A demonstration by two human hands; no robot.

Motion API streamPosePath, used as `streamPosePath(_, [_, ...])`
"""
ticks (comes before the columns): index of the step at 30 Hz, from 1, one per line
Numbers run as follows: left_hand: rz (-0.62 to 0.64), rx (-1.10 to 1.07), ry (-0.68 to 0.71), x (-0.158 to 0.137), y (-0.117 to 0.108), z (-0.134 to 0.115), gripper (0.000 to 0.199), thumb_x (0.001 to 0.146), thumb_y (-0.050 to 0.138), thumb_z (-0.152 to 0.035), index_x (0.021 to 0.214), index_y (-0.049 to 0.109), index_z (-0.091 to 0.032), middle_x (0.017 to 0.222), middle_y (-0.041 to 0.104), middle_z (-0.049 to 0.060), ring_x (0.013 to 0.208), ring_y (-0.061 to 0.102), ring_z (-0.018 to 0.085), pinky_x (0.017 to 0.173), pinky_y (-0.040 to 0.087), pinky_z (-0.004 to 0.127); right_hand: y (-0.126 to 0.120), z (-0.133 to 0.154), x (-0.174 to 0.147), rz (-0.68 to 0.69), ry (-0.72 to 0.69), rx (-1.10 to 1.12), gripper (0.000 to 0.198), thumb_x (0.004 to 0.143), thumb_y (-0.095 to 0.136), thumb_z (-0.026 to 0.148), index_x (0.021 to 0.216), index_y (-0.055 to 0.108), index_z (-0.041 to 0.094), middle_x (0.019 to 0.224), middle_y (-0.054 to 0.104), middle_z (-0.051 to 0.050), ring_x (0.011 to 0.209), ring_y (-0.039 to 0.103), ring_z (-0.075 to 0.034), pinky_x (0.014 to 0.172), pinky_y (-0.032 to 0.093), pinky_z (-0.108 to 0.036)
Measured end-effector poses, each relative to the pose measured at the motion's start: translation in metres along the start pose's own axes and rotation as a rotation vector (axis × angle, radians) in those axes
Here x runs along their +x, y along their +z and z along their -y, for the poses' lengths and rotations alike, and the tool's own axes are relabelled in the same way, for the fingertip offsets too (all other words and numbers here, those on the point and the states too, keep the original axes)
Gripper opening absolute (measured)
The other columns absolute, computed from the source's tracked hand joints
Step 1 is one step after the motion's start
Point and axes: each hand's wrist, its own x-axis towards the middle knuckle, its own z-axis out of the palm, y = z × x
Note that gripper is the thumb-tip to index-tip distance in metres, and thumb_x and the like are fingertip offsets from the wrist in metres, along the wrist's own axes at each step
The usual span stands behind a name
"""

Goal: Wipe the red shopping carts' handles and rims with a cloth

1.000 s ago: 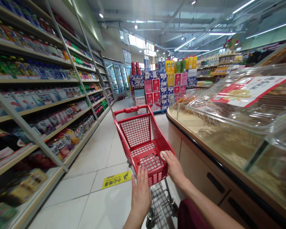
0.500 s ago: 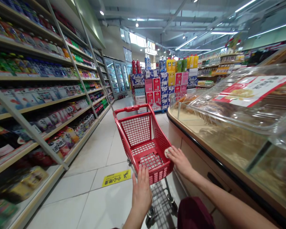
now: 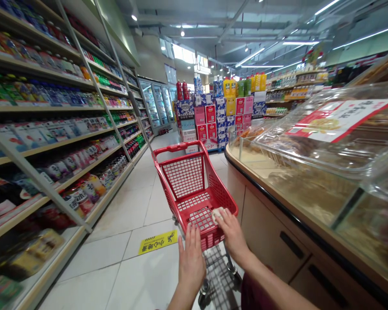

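A red plastic shopping cart (image 3: 184, 176) stands in the aisle in front of me, its basket showing a grid of holes. My right hand (image 3: 230, 230) is closed on a whitish crumpled cloth (image 3: 217, 214), resting at the basket's near rim toward the right. Part of the cloth is covered by the fingers. My left hand (image 3: 191, 254) lies with straight fingers against the near left corner of the basket rim and holds nothing. Beneath the basket, the cart's wheels (image 3: 204, 292) and lower wire rack partly show.
Shelves of bottled drinks (image 3: 51, 107) line the left side. A wooden counter (image 3: 271, 215) with clear plastic food boxes (image 3: 336, 129) runs close on the right. Stacked drink cartons (image 3: 210, 125) stand ahead. On the tiled floor is a yellow sign (image 3: 158, 242).
My right hand has slid left with the cloth along the near rim of the cart, from the right corner toward the middle. My left hand has stayed at the rim.
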Motion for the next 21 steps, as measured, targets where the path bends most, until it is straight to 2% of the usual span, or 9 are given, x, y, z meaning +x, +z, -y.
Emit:
streamPosePath(3, [0.003,-0.017,0.0,-0.001,0.001,0.0,0.061,0.068,0.041,-0.017,0.129,0.034,-0.012,0.138,0.031,0.007,0.129,0.022,0.024,0.103,0.023,0.048,0.002,0.007,-0.005,0.024,-0.127,0.042,0.05,0.08,0.034,0.003,0.122,0.046,0.027,0.132,0.041,-0.004,0.127,0.026,-0.019,0.097,0.032,-0.044])
streamPosePath(8, [0.001,-0.033,0.008,0.0,0.001,-0.001,0.06,0.069,0.04,-0.016,0.128,0.034,-0.012,0.138,0.031,0.007,0.129,0.022,0.023,0.103,0.023,0.048,0.0,0.001,-0.002,-0.037,0.109,-0.018,0.05,0.078,0.033,-0.001,0.118,0.051,0.022,0.131,0.042,-0.009,0.126,0.029,-0.022,0.096,0.032,-0.047])
streamPosePath(9, [-0.005,-0.031,0.004,0.0,0.002,-0.001,0.06,0.069,0.04,-0.016,0.128,0.034,-0.012,0.138,0.031,0.007,0.129,0.022,0.023,0.103,0.023,0.048,0.001,0.003,-0.003,-0.046,0.093,-0.011,0.05,0.078,0.033,0.0,0.119,0.05,0.022,0.131,0.042,-0.008,0.126,0.028,-0.022,0.096,0.032,-0.046])
streamPosePath(13, [-0.01,-0.005,0.002,0.001,0.003,0.0,0.061,0.068,0.041,-0.016,0.129,0.034,-0.013,0.138,0.031,0.007,0.129,0.021,0.024,0.103,0.023,0.048,0.004,0.009,-0.006,0.014,-0.138,0.05,0.049,0.079,0.036,0.003,0.121,0.047,0.027,0.131,0.042,-0.004,0.128,0.025,-0.019,0.098,0.031,-0.044])
streamPosePath(15, [-0.004,0.008,0.012,0.0,0.003,0.0,0.062,0.068,0.042,-0.017,0.129,0.033,-0.014,0.138,0.031,0.006,0.129,0.02,0.024,0.103,0.023,0.048,0.001,0.0,-0.003,0.045,-0.076,0.028,0.05,0.079,0.036,0.003,0.121,0.048,0.028,0.131,0.042,-0.004,0.127,0.027,-0.02,0.097,0.03,-0.046])
streamPosePath(18, [-0.001,0.008,0.019,0.0,0.005,0.0,0.062,0.068,0.043,-0.016,0.129,0.034,-0.014,0.138,0.031,0.007,0.129,0.02,0.025,0.102,0.023,0.048,-0.005,-0.013,0.003,0.017,0.16,-0.036,0.048,0.078,0.035,0.003,0.119,0.051,0.024,0.131,0.042,-0.008,0.126,0.03,-0.023,0.096,0.03,-0.05])
streamPosePath(19, [-0.003,0.002,0.014,0.0,0.006,0.0,0.061,0.068,0.043,-0.016,0.129,0.034,-0.014,0.138,0.032,0.008,0.129,0.021,0.025,0.102,0.023,0.049,-0.005,-0.013,0.002,0.0,0.187,-0.041,0.048,0.078,0.034,0.003,0.118,0.051,0.024,0.131,0.042,-0.008,0.126,0.029,-0.024,0.095,0.031,-0.05])
streamPosePath(21, [-0.01,-0.009,0.0,0.0,0.007,-0.001,0.06,0.069,0.042,-0.016,0.128,0.035,-0.013,0.138,0.032,0.008,0.129,0.022,0.025,0.102,0.023,0.049,-0.002,-0.003,-0.001,-0.022,0.114,-0.015,0.048,0.079,0.034,0.003,0.12,0.05,0.023,0.132,0.042,-0.008,0.126,0.028,-0.022,0.096,0.031,-0.047])
